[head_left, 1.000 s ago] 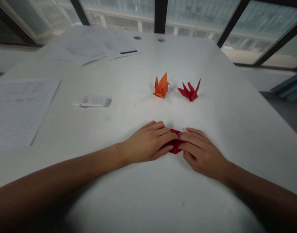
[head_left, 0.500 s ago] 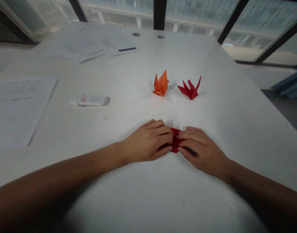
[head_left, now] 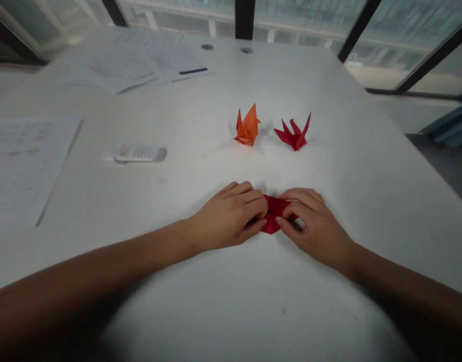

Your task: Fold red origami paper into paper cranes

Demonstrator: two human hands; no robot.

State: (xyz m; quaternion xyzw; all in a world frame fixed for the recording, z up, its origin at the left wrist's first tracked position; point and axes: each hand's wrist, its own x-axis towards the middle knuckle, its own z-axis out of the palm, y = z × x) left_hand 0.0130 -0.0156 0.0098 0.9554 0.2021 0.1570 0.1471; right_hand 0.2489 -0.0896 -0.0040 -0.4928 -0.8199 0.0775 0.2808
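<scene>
- Right hand [head_left: 317,223] has curled its forefinger since 1 second ago, baring more red paper [head_left: 271,224].
- Its thumb and forefinger hold the paper's right part.
- Left hand [head_left: 234,216], fingers bent, holds the left end.
- Red paper lies between both hands on the white table [head_left: 216,301], nearer than 2 folded cranes [head_left: 249,128].

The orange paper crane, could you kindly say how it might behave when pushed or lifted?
The orange crane looks like folded paper, so it is probably very light. Its tall peaks rise above a small base, so a push may slide or tip it. Those thin peaks would likely bend if pinched hard.
</scene>
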